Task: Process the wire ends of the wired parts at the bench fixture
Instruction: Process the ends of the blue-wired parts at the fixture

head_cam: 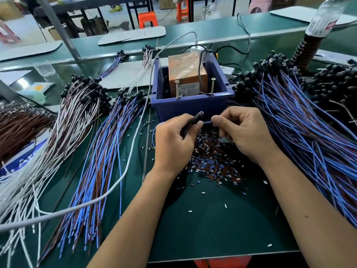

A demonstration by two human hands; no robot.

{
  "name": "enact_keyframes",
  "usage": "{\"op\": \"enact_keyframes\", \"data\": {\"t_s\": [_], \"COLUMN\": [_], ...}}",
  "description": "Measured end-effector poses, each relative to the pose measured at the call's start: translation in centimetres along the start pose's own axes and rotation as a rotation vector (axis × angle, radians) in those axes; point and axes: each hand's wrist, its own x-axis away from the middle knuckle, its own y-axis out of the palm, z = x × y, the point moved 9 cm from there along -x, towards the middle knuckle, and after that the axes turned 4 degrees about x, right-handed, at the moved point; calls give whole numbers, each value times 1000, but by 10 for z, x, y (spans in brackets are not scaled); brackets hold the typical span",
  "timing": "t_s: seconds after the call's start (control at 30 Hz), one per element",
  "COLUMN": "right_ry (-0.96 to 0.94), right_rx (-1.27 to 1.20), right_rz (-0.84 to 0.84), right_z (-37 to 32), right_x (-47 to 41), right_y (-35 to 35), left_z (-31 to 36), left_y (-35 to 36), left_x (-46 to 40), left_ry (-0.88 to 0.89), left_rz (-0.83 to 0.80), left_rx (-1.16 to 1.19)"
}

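Observation:
My left hand [173, 140] grips a black wired part [195, 118] by its body, its rounded tip pointing up and to the right. My right hand [245, 132] pinches that part's blue wire [207, 122] between thumb and forefinger. Both hands hover just in front of the blue bin [191, 107] that holds the orange fixture box [186, 76] with two upright screws [177, 88]. Below my hands lies a heap of cut blue and brown insulation bits [210, 159].
Bundles of blue-and-brown wired parts fan out at the left [100, 167] and at the right [301, 128]. White-wired parts [63, 132] lie further left. A grey cable [123, 171] curves across the green mat. A plastic bottle [324, 16] stands at the back right.

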Motion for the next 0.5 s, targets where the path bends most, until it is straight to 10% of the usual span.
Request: {"op": "enact_keyframes", "data": {"t_s": [0.5], "right_ry": [-63], "right_rx": [-53], "right_rz": [37], "right_z": [-6], "right_x": [1], "right_y": [22], "left_z": [-4], "left_y": [-14], "left_x": [5], "left_ry": [-146], "left_rz": [215], "left_rx": [212]}}
